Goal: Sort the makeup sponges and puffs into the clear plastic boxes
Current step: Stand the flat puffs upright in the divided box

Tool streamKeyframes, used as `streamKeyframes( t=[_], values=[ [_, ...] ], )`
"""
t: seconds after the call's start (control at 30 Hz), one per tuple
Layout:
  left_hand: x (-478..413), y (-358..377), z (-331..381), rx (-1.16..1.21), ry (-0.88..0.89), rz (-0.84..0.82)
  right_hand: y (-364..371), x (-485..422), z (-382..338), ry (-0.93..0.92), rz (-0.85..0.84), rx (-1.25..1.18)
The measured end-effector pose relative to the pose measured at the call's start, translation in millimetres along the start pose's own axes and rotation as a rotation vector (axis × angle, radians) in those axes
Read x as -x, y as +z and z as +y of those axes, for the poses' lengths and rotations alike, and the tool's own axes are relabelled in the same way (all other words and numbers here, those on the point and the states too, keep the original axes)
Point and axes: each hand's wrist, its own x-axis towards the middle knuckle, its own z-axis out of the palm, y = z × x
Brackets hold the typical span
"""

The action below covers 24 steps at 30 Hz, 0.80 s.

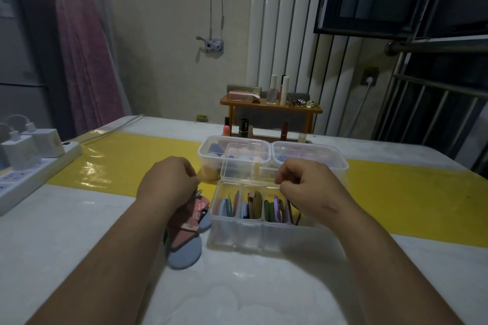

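A clear divided box (253,229) stands in front of me with its lid (237,166) raised. Its three compartments hold flat puffs (253,206) on edge, in blue, pink, brown, green and purple. My right hand (306,187) hovers over the right compartment, its curled fingertips pinching at the box's far rim. My left hand (169,179) is curled just left of the box, over a bundle of pink puffs (199,208) that it seems to grip. A round blue puff (184,253) with a brown strap lies on the table under my left wrist.
Two clear tubs (206,153) (340,163) holding sponges stand side by side behind the divided box. A power strip with chargers (31,166) lies at the left table edge. A small wooden shelf of cosmetics (269,108) stands at the back.
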Motion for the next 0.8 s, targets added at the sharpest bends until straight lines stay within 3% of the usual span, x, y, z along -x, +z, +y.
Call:
streamKeyframes(
  t=[0.37,0.67,0.8],
  values=[
    [2.0,-3.2,2.0,-0.043,0.017,-0.047,2.4,-1.4,1.6,0.008,-0.012,0.008],
    [1.0,-0.8,2.0,0.113,0.123,0.324,3.3,-2.2,2.2,0.004,0.014,0.003],
    [0.4,1.7,4.1,0.273,0.145,0.344,3.7,-2.0,2.4,-0.005,0.044,-0.009]
  ],
)
